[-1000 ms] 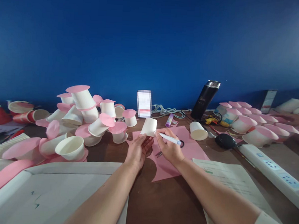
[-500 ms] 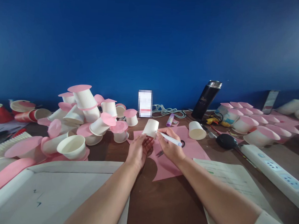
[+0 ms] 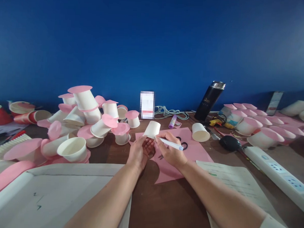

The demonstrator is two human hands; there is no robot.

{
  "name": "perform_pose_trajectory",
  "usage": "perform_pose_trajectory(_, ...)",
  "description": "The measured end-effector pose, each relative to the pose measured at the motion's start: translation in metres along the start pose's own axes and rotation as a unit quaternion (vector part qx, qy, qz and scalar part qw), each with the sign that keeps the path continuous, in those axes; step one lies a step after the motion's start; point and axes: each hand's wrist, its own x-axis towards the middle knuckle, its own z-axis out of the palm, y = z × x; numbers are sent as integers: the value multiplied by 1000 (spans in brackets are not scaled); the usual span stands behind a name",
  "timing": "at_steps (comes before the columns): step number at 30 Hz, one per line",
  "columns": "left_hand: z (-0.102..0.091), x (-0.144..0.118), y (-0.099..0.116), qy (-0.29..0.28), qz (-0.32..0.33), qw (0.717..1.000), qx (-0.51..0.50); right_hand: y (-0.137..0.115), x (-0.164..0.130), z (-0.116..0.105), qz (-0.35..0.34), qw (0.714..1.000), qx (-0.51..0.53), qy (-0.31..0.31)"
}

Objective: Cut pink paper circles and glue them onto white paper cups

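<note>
A white paper cup [image 3: 152,129] is tilted in my left hand [image 3: 139,152], whose fingers curl under its lower edge. My right hand [image 3: 172,153] grips a white marker [image 3: 171,143] with a pale purple end. The marker's tip meets the cup's lower right side; any mark there is too small to make out. Beneath my right hand lies a sheet of pink paper [image 3: 199,149] with curved cut-outs, and on it rest dark-handled scissors [image 3: 184,145], partly hidden by that hand.
Pink-topped paper cups [image 3: 85,98] are heaped on the left, with more [image 3: 265,137] grouped at the right. A lone paper cup [image 3: 200,132], a purple glue stick [image 3: 172,122] and a black flask [image 3: 209,101] stand beyond the pink sheet. A power strip [image 3: 278,176] runs along the right.
The cup and both hands have shifted slightly left. My right hand has moved with the marker along the cup's lower edge, and more of the scissors' handles shows.
</note>
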Motion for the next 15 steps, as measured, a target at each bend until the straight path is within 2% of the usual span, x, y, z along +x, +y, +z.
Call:
perform_pose_trajectory(2,-1,1,0,-5,8,1000,4,-1,0,0,-11,1000,-2,-2)
perform_pose_trajectory(6,-1,-1,0,-16,25,999,26,0,1,0,9,998,-11,63)
perform_pose_trajectory(11,-2,-2,-1,-31,51,997,39,-1,0,1,-31,999,-24,14)
perform_pose_trajectory(15,-1,-2,-1,-27,47,998,41,1,0,2,-30,997,-41,63)
